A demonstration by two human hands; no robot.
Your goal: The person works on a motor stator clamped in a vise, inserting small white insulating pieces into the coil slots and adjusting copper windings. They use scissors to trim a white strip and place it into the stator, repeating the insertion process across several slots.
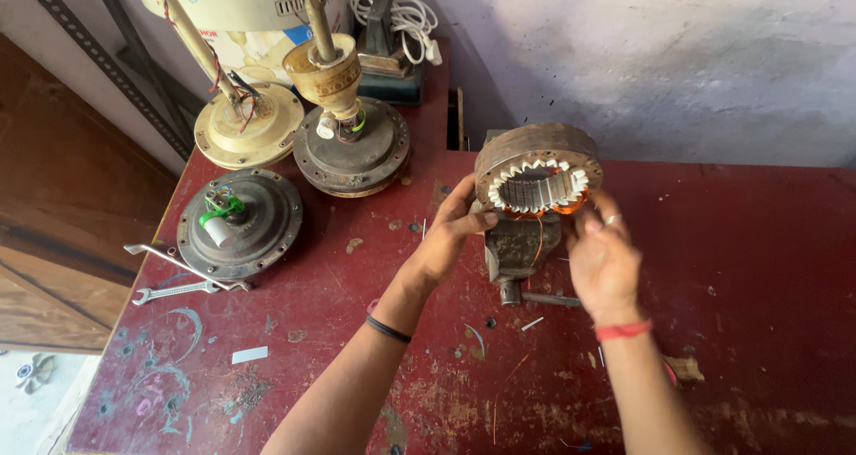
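Observation:
A round rusty motor stator with white slot liners and copper winding stands tilted on a small bench vise on the red table. My left hand grips the stator's lower left rim. My right hand pinches the copper wire at the stator's lower right edge, and a strand hangs down over the vise. A black band is on my left wrist and a red one on my right.
Three fan motor housings sit at the table's left rear. Two spanners lie by the left edge. A white cable coil rests at the back. The wall runs behind.

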